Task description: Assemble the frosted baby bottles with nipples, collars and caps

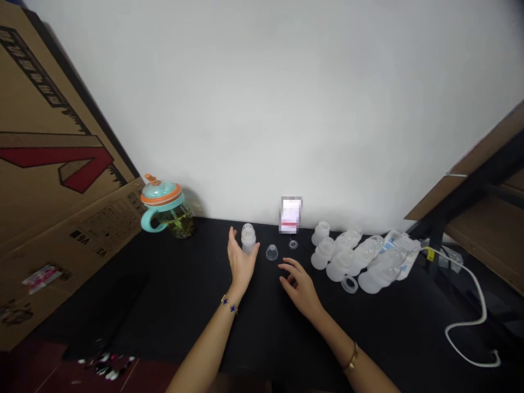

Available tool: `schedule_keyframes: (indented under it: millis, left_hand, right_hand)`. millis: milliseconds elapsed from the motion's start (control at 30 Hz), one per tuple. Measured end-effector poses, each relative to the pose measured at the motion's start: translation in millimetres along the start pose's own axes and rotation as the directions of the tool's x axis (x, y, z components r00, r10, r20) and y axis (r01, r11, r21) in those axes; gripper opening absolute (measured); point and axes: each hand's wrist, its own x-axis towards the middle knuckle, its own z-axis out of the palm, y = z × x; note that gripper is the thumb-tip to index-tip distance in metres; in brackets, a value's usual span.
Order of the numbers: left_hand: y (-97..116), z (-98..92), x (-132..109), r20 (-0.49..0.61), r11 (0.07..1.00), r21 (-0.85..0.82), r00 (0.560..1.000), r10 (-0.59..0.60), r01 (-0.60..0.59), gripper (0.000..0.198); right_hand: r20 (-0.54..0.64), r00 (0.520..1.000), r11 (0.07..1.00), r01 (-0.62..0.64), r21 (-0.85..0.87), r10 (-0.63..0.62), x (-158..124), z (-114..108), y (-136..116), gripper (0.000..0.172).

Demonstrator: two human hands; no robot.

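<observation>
My left hand (242, 265) is spread around a small whitish baby bottle (248, 238) standing upright on the black table. Its thumb lies in front of the bottle's lower right side, while the fingers stretch up along the left with a gap; contact is unclear. To the right of the bottle sits a clear dome cap (272, 252). Over the table beyond that cap hovers my right hand (299, 285), fingers loosely curved and apart, holding nothing. A small clear ring (293, 244) lies behind the cap, in front of a blurred upright phone-like screen (290, 215).
Several whitish bottles (340, 264) and a loose ring (349, 284) are grouped at right, beside a white cable (485, 305). At left stand a teal-and-orange lidded jug (164, 207) and a large cardboard box (82, 218). A white wall (262, 109) backs the table (172, 305).
</observation>
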Motion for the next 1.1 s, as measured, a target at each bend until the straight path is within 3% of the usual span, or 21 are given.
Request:
schedule_keyframes:
  millis: [100,167,233,300,433,533,767,1100]
  left_hand:
    - [15.8,-3.1,-9.1,-0.115,0.979,0.095,0.975,0.188,-0.178,0.09]
    - [23.0,-4.1,-17.0,-0.129,0.947,0.108,0.94,0.315,-0.302,0.081]
    - [26.2,-3.9,-24.9,-0.046,0.902,0.067,0.901,0.431,-0.427,0.053]
    - [26.8,-2.5,-31.6,0.16,0.878,-0.014,0.865,0.475,-0.479,0.019]
    - [27.6,1.7,-38.5,0.547,0.902,0.031,0.763,0.345,-0.431,0.024]
    - [29.0,4.4,-39.1,0.692,0.899,0.113,0.683,0.235,-0.424,0.025]
    - [27.7,6.1,-39.8,0.778,0.862,0.219,0.615,0.127,-0.456,0.022]
    - [27.5,5.3,-40.1,0.813,0.856,0.22,0.573,0.104,-0.467,0.015]
  right_hand:
    - [0.008,1.0,1.0,-0.005,-0.005,0.005,-0.1,0.8,1.5,0.031]
    - [0.006,1.0,1.0,-0.007,-0.002,0.007,0.2,1.1,1.7,0.031]
    - [0.003,1.0,1.0,-0.005,0.004,0.005,0.9,1.2,1.2,0.031]
    - [0.001,1.0,1.0,0.001,0.008,-0.001,1.6,0.7,0.5,0.032]
    - [-0.002,1.0,1.0,0.022,-0.003,-0.022,3.0,-1.7,-0.3,0.031]
    - [-0.015,1.0,0.999,0.018,-0.049,-0.018,4.2,-4.4,0.5,0.024]
    - [-0.002,1.0,0.968,-0.015,-0.252,0.015,5.4,-8.8,4.7,0.022]
    - [0.051,0.997,0.927,-0.033,-0.374,0.056,7.1,-6.4,9.2,0.022]
